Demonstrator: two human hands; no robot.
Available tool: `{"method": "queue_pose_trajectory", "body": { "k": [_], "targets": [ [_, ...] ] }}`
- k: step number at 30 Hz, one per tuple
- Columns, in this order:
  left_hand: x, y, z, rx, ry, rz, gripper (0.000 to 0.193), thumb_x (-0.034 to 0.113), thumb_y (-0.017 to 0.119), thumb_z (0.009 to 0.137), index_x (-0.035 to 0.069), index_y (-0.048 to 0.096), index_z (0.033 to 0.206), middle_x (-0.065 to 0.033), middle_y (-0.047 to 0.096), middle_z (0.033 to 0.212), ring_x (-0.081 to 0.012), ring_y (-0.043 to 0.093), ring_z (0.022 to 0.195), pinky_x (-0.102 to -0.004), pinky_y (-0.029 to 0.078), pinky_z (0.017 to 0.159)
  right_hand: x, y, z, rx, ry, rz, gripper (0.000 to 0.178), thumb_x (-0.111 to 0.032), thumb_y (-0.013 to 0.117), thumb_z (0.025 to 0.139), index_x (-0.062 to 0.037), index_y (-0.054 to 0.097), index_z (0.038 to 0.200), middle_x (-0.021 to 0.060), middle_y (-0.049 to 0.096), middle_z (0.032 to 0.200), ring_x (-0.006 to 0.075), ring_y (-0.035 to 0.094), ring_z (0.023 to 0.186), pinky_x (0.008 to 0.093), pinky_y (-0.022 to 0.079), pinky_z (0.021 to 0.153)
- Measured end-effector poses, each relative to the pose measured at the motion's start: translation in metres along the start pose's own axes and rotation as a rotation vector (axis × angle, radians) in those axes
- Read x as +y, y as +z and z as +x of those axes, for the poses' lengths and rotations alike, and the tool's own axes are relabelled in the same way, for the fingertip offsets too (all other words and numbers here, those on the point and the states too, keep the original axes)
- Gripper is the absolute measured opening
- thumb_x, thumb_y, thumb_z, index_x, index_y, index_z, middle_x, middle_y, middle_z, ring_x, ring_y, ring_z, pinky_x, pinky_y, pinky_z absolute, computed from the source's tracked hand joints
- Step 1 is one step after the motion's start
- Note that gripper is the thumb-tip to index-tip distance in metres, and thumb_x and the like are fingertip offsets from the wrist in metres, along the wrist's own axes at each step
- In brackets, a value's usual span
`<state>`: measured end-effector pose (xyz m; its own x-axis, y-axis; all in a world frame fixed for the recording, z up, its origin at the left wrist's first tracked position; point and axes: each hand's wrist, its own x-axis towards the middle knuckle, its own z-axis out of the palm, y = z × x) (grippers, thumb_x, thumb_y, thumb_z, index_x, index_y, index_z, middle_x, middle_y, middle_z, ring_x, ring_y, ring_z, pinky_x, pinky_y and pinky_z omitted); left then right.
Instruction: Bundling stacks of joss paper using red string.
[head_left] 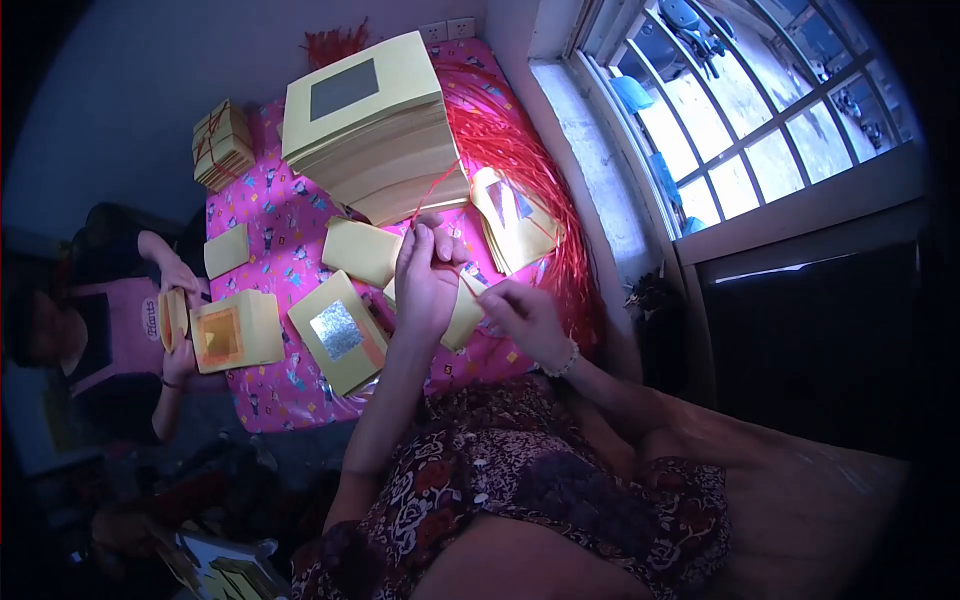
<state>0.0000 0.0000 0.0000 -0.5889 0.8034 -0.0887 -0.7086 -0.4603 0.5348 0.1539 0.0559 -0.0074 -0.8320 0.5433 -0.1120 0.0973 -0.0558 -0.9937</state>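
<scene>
My left hand [430,275] is raised over the table's middle, its fingers curled round a thin red plastic strip [438,186] that rises above them. To its right, my right hand [527,318] pinches a lower stretch of red strip between thumb and fingers. Beneath and behind my hands lies a yellow paper stack [463,318], partly hidden by my left wrist. Left of my forearm rests another yellow stack [362,362] with a silver foil square on top. One more yellow stack [360,250] sits just left of my left hand.
A tall block of yellow paper [410,92] stands at the back. Long red strips [545,190] spill down the table's right side, beside a sunlit paper stack [497,250]. At left, a person [110,325] handles paper. A tied bundle [222,145] stands far left. A barred window is at right.
</scene>
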Motion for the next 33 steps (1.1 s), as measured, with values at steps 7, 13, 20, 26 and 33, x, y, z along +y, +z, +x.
{"method": "queue_pose_trajectory", "body": {
  "k": [7, 13, 20, 26, 33],
  "targets": [
    [0.006, 0.016, -0.038, -0.054, 0.232, 0.134, 0.023, 0.019, 0.033, 0.101, 0.002, 0.049, 0.104, -0.0034, 0.049, 0.074, -0.0152, 0.052, 0.078, -0.0295, 0.044, 0.076, -0.014, 0.033, 0.026, 0.004, 0.263, 0.84, 0.027, -0.03, 0.048, 0.097, -0.0066, 0.061, 0.102, -0.0038, 0.051, 0.075, 0.0054, 0.047, 0.062, 0.0209, 0.04, 0.057],
    [0.043, 0.012, -0.055, -0.091, 0.411, 0.064, 0.022, 0.024, 0.034, 0.101, 0.007, 0.048, 0.104, -0.0019, 0.047, 0.076, -0.0194, 0.051, 0.086, -0.0448, 0.035, 0.101, -0.051, 0.004, 0.057, 0.148, 0.004, 0.687, 0.021, -0.024, 0.05, 0.095, -0.0056, 0.059, 0.103, -0.0008, 0.056, 0.085, 0.0071, 0.054, 0.076, 0.0234, 0.047, 0.067],
    [0.047, -0.05, -0.093, 0.159, 0.47, 0.024, 0.036, 0.028, 0.045, 0.098, 0.001, 0.049, 0.12, -0.0111, 0.061, 0.109, -0.0239, 0.058, 0.106, -0.0349, 0.049, 0.093, -0.004, -0.037, 0.088, 0.224, -0.053, 0.412, 0.021, -0.026, 0.051, 0.096, -0.0066, 0.059, 0.095, -0.0014, 0.062, 0.077, 0.0078, 0.06, 0.065, 0.0221, 0.05, 0.058],
    [-0.03, -0.147, -0.105, 0.721, 0.074, -0.148, 0.043, 0.029, 0.045, 0.098, 0.003, 0.042, 0.132, -0.0081, 0.055, 0.119, -0.0195, 0.054, 0.112, -0.037, 0.043, 0.1, 0.12, -0.05, 0.117, 0.234, 0.282, 0.164, 0.021, -0.028, 0.055, 0.093, -0.0084, 0.06, 0.095, -0.0008, 0.063, 0.078, 0.0096, 0.061, 0.065, 0.0249, 0.051, 0.058],
    [-0.036, -0.164, -0.11, 0.774, 0.007, -0.093, 0.041, 0.026, 0.045, 0.098, 0.004, 0.042, 0.132, -0.0068, 0.056, 0.118, -0.0216, 0.056, 0.107, -0.0374, 0.045, 0.097, 0.146, -0.045, 0.126, 0.227, 0.417, 0.059, 0.024, -0.03, 0.053, 0.094, -0.0069, 0.058, 0.092, 0.0013, 0.062, 0.079, 0.0129, 0.062, 0.066, 0.0278, 0.051, 0.059]
  ]
}}
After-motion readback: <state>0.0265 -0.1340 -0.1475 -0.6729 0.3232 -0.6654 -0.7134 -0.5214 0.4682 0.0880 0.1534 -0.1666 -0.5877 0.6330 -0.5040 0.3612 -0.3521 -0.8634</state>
